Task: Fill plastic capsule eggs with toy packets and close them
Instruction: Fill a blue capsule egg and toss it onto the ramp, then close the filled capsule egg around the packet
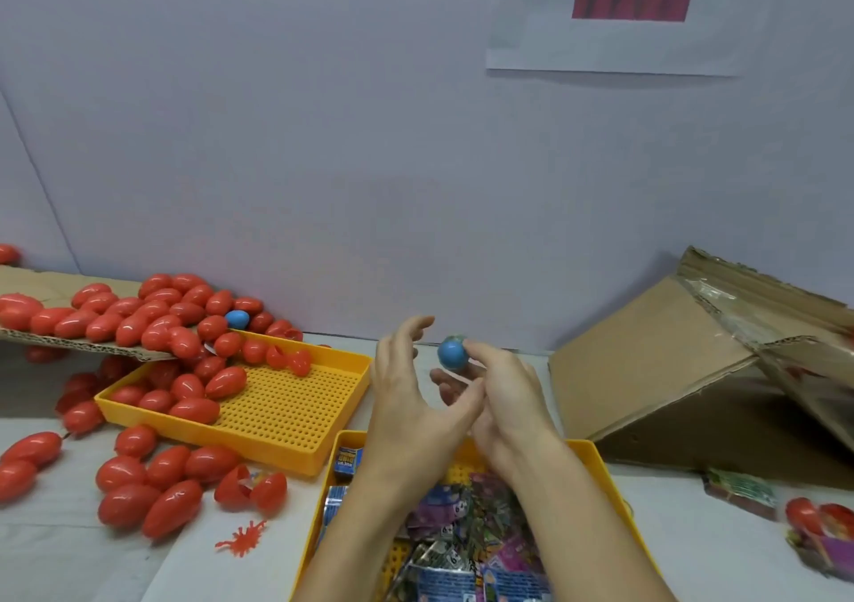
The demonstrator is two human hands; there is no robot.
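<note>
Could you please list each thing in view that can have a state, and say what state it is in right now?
blue egg: closed, pinched in the right hand's fingertips.
right hand: holding the blue egg.
left hand: open, fingers spread, holding nothing.
open red egg: halves apart, lying on the table.
second blue egg: closed, among the red eggs.
cardboard box: tipped on its side.
packet tray: holds toy packets.

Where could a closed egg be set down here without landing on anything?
Bare: the perforated right half of the upper yellow tray, and the table strip between hands and cardboard box. Crowded: red eggs at left, packet tray in front.
</note>
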